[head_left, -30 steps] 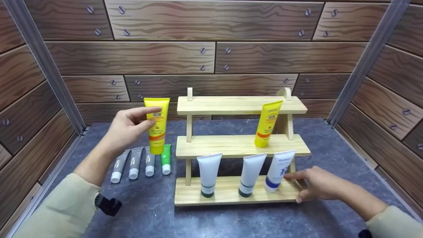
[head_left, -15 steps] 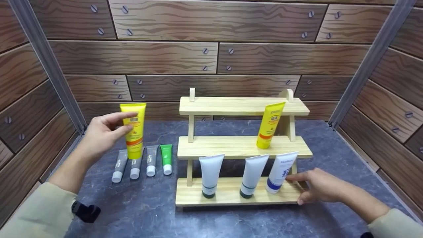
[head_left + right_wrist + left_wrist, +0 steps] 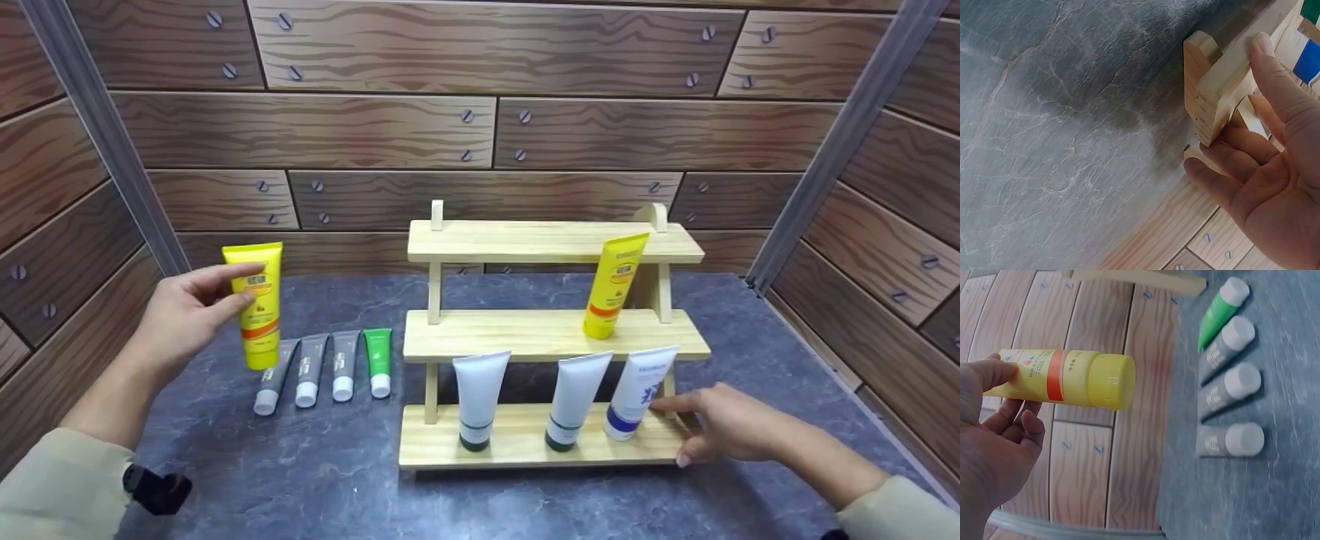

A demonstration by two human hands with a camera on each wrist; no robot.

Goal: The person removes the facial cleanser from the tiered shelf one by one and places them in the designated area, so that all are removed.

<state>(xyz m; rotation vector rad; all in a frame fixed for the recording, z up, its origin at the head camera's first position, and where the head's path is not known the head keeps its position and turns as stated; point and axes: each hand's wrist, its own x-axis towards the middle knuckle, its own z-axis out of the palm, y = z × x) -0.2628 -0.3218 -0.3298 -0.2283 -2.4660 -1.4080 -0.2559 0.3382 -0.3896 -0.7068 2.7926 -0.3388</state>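
Note:
My left hand (image 3: 184,315) pinches a yellow squeeze tube (image 3: 261,304) between thumb and fingers, cap down, held in the air at the left. In the left wrist view the tube's yellow cap (image 3: 1112,381) points toward the tabletop. Below and right of it, several small tubes lie in a row: grey ones (image 3: 344,364) with white caps and a green one (image 3: 378,360). My right hand (image 3: 739,421) grips the right end of the bottom board of a three-tier wooden display stand (image 3: 495,334). In the right wrist view its thumb (image 3: 1278,84) presses the board's edge.
Another yellow tube (image 3: 615,285) stands on the middle tier. On the bottom tier stand two white tubes with dark caps (image 3: 480,397) and a white tube with a blue band (image 3: 639,390), close to my right fingers. Wood-patterned walls (image 3: 375,131) enclose the dark marbled tabletop (image 3: 315,480).
My left hand has carried the yellow tube leftward and slightly down, from near the stand to above the leftmost grey tube. The right hand keeps its grip on the stand.

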